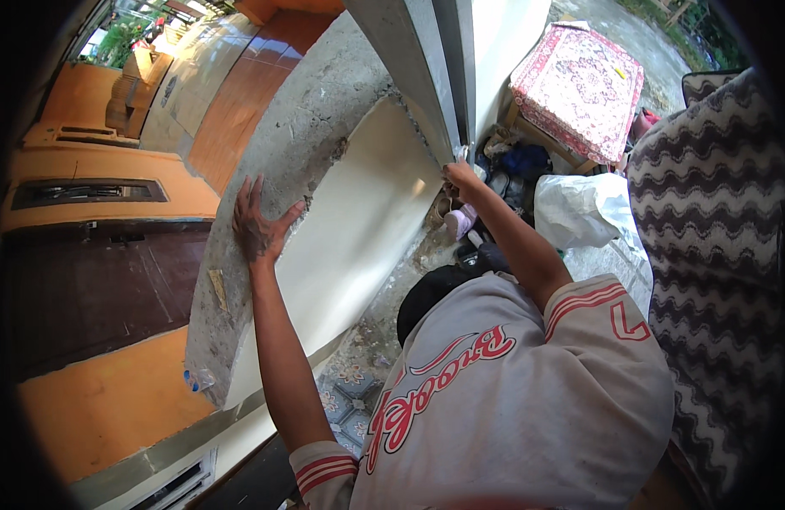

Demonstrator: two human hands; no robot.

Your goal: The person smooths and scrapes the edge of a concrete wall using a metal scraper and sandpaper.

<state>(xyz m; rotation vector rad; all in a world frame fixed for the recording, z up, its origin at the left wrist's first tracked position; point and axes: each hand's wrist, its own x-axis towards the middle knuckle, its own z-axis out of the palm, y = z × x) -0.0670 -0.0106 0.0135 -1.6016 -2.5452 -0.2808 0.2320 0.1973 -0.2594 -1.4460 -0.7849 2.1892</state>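
My left hand [260, 225] lies with its fingers spread on the rough top of a grey concrete ledge [316, 93], the thumb near its chipped edge. Nothing is held in it. My right arm reaches forward to the foot of a grey post [422, 64], where my right hand [465, 180] is closed. A small pale, shiny piece shows just above its fingers; its kind is too small to make out. Below the ledge runs a smooth cream wall face [350, 221], to the left of my right hand.
To the right stand a low table with a red-and-white patterned cover [579, 89], a white plastic sack [583, 208] and a striped cloth-covered seat [715, 280]. Shoes and dark bags crowd the floor below my right arm. A crumpled plastic scrap [201, 380] sits at the ledge's near end.
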